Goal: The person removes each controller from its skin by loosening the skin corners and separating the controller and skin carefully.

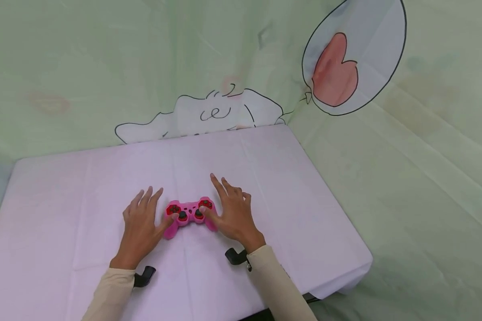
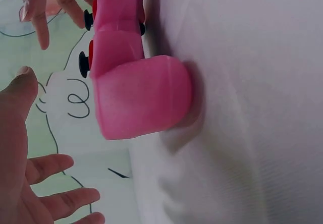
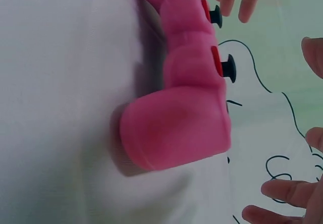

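A pink game controller (image 1: 190, 207) with red button pads and black thumbsticks lies on the white-covered table. My left hand (image 1: 141, 225) is spread at its left side, the thumb overlapping the left edge in the head view. On the other side my right hand (image 1: 234, 211) hovers with fingers extended, its thumb over the right part of the controller. Both wrist views show a gap between the fingers and the controller's grips, seen in the left wrist view as a thick pink grip (image 2: 141, 98) and in the right wrist view as another grip (image 3: 176, 128).
The table (image 1: 56, 214) has a white cloth with fold lines, and its right edge drops off near the right sleeve. Behind stands a pale green curtain (image 1: 84, 67) with a drawn balloon (image 1: 373, 58). Black camera mounts (image 1: 145, 276) stick out from both wrists.
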`<state>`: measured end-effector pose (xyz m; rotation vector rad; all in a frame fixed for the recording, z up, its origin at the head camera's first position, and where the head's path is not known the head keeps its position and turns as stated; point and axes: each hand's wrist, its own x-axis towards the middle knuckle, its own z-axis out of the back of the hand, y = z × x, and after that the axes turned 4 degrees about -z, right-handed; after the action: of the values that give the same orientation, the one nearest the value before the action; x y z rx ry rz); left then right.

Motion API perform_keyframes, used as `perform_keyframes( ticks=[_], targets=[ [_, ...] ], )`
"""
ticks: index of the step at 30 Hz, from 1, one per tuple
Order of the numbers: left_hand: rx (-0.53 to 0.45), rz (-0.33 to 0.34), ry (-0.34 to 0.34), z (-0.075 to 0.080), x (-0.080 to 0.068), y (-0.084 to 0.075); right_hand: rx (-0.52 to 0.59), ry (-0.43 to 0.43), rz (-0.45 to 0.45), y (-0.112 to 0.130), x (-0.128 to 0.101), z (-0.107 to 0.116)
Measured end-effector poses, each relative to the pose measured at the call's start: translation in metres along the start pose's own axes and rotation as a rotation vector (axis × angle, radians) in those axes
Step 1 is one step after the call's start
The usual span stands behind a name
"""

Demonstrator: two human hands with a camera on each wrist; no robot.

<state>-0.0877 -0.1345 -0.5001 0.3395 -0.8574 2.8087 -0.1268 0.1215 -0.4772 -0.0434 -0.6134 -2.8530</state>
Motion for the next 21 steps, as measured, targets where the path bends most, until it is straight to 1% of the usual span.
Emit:
perform_keyframes(
  ticks=[4,11,13,21],
  targets=[
    [-0.024,0.003,0.001,-0.004,-0.003,0.003,0.008,0.017,0.008,0.0,-0.001,-0.005],
    [-0.054,0.014,0.025,-0.009,-0.006,0.006,0.013,0.045,0.028,0.001,-0.002,-0.012],
    [-0.069,0.013,0.021,-0.011,-0.007,0.006,0.014,0.058,0.031,0.001,-0.002,-0.013],
    [-0.09,0.004,0.012,-0.018,-0.01,0.007,0.057,0.128,0.002,0.003,-0.004,-0.019]
  ],
)
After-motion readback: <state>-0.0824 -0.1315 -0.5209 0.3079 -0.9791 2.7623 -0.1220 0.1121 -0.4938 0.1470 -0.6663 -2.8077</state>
